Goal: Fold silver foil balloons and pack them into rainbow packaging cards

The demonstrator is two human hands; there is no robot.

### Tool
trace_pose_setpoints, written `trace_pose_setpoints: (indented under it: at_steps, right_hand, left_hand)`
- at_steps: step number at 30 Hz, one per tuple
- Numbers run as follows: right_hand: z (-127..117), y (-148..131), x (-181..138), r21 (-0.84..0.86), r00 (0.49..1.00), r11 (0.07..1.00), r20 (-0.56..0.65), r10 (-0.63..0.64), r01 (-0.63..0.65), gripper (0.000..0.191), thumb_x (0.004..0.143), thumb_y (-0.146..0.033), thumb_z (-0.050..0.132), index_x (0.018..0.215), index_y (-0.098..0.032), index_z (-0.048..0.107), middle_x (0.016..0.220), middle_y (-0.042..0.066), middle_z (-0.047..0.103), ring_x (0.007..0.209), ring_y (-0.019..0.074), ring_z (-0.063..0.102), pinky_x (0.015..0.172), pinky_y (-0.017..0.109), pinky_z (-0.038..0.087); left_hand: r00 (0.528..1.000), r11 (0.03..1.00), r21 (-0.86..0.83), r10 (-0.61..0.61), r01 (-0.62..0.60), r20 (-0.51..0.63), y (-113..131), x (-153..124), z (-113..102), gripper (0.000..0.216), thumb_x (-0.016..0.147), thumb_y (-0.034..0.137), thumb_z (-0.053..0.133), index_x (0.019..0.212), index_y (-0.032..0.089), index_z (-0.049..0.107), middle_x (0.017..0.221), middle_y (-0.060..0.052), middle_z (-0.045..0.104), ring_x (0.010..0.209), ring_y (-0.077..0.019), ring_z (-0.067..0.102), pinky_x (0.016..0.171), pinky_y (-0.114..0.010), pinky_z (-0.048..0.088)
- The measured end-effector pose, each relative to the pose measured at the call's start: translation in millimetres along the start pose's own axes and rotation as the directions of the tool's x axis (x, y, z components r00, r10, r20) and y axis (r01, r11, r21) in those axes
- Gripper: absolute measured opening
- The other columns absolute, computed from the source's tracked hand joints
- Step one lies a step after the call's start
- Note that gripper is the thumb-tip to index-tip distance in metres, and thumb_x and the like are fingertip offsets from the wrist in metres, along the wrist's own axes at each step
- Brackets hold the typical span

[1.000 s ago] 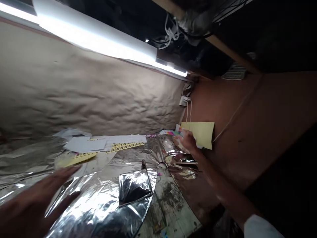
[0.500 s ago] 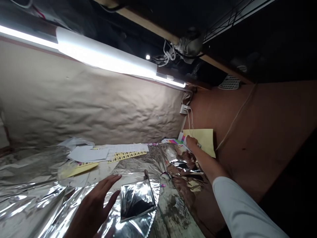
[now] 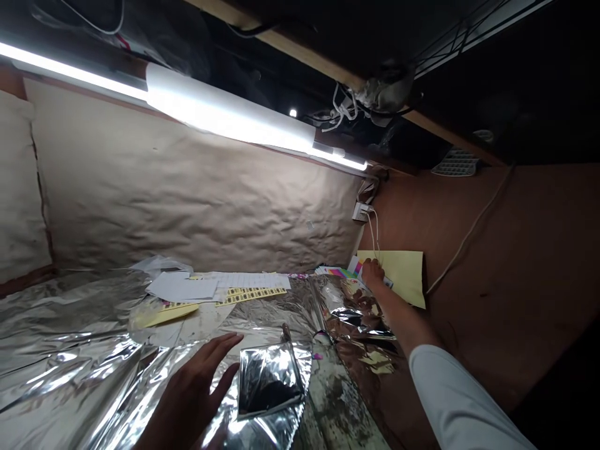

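Silver foil lies under my left hand, spread flat beside a folded foil packet. My right hand touches the yellow sheet in the far corner, grip unclear; white papers lie between.

Small craft workshop. Work table covered in shiny foil, sticker sheets, paper scraps. Brown paper on wall. Tube light, loose wires overhead.
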State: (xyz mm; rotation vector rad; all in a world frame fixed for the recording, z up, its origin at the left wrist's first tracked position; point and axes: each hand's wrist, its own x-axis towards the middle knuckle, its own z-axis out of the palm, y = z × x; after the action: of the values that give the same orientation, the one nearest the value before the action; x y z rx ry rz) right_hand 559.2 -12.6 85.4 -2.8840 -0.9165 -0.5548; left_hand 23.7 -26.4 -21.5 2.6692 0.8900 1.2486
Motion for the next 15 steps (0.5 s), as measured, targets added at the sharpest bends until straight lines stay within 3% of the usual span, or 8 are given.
trace_pose_setpoints:
  at_steps: [7, 15]
  right_hand:
    - [-10.2, -0.8, 7.2, 0.074, 0.998, 0.996, 0.026, -0.048, 0.046, 0.034, 0.094, -0.034, 0.061, 0.122, -0.014, 0.058, 0.122, 0.01, 0.06, 0.103, 0.0225, 0.063, 0.087, 0.042, 0.054]
    - [-48.7, -2.1, 17.0, 0.278, 0.979, 0.954, -0.194, -0.057, 0.111, 0.032, 0.095, -0.035, 0.059, 0.121, -0.016, 0.059, 0.123, 0.009, 0.06, 0.105, 0.0225, 0.061, 0.09, 0.045, 0.052]
  left_hand:
    - [0.999, 0.999, -0.032, 0.003, -0.002, 0.032, 2.4, 0.0, 0.5, 0.036, 0.094, 0.039, 0.052, 0.128, 0.031, 0.058, 0.123, -0.001, 0.069, 0.105, -0.0218, 0.07, 0.087, -0.033, 0.06]
    - [1.0, 0.998, -0.059, -0.013, 0.014, 0.021, 3.3, 0.5, -1.1, 0.038, 0.093, 0.037, 0.054, 0.13, 0.033, 0.055, 0.125, 0.0, 0.068, 0.108, -0.0213, 0.069, 0.088, -0.032, 0.059]
